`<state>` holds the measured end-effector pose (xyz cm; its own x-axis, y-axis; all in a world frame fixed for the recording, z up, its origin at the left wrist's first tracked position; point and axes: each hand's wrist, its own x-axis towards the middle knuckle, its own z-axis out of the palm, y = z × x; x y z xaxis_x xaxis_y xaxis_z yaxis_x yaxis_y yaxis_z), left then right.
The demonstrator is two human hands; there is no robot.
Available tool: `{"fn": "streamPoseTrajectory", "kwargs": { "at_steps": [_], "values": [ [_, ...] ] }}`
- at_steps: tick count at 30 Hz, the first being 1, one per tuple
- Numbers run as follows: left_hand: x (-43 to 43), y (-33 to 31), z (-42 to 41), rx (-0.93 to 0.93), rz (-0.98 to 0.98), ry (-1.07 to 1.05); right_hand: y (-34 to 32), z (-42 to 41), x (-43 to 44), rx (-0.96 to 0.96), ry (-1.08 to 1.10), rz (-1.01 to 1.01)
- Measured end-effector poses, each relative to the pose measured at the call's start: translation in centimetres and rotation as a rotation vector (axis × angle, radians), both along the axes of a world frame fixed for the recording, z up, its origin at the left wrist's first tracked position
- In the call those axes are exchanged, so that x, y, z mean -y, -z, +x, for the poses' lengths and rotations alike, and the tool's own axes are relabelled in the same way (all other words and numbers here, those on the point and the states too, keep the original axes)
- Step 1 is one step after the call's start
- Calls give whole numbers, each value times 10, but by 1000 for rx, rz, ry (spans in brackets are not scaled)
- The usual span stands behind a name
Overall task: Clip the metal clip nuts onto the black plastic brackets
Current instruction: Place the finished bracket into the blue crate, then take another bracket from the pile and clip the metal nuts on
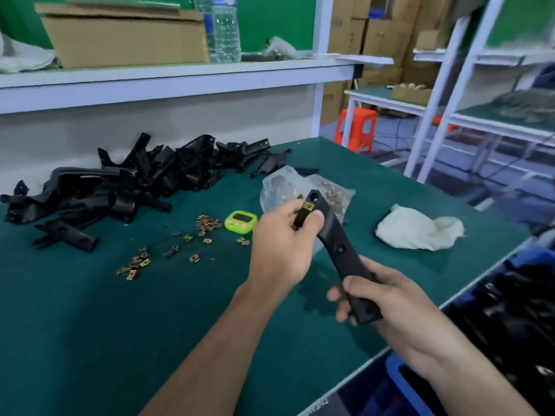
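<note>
Two bare hands hold one black plastic bracket (339,244) in the air above the green table (90,325), near its right-hand edge. The right hand (399,313) is curled round the bracket's near, lower end, with the thumb across the top and the fingers wrapped underneath. The left hand (279,247) grips a narrow arm at the far, upper end, with its thumb pressed against the side. A brass-coloured clip nut (308,206) sits on that arm just above the thumb, touching the plastic; whether it is pushed fully home cannot be told. The hands are apart, joined only by the bracket, which slants from the right hand up and slightly leftward. On the table to the far left lies a tangled pile of brackets (120,187) against the back wall. In front of it, loose clip nuts (207,223) are scattered across the mat in small clusters. A small green timer (241,221) lies just left of the left hand, and a clear plastic bag (279,184) holding more brass pieces lies behind the raised bracket. A crumpled white cloth (417,228) rests on the table to the right, well apart from the hands. On the shelf above stand a cardboard box (126,37) and, just beside it, a water bottle (225,31). A blue bin (402,382) of dark parts sits below the table's right edge.
</note>
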<state>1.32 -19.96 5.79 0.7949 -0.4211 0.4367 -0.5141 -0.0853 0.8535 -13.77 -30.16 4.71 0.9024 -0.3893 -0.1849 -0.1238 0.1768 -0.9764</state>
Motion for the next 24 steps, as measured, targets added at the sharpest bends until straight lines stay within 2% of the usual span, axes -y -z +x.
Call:
{"fn": "streamPoseTrajectory", "kwargs": {
  "at_steps": [4,6,9,11,14,16,20,21,24],
  "values": [
    [64,1,-49,-174,19,169,8,-68,48,-63,274,-44],
    [101,12,-78,-274,53,237,15,-100,76,-109,505,-79],
    [155,41,-131,-393,212,331,33,-150,115,-165,840,-37],
    [188,60,-166,-649,222,457,47,-184,136,-198,980,8],
    [224,69,-202,-1259,109,558,65,-226,161,-187,1154,131],
    [238,74,-216,-1458,147,619,70,-246,177,-154,1273,235],
    [260,77,-231,-1514,242,688,65,-256,211,110,1448,466],
    [265,76,-232,-1536,240,683,63,-252,216,135,1443,476],
    [279,73,-235,-1558,255,651,69,-231,211,50,1394,504]
  ]
}}
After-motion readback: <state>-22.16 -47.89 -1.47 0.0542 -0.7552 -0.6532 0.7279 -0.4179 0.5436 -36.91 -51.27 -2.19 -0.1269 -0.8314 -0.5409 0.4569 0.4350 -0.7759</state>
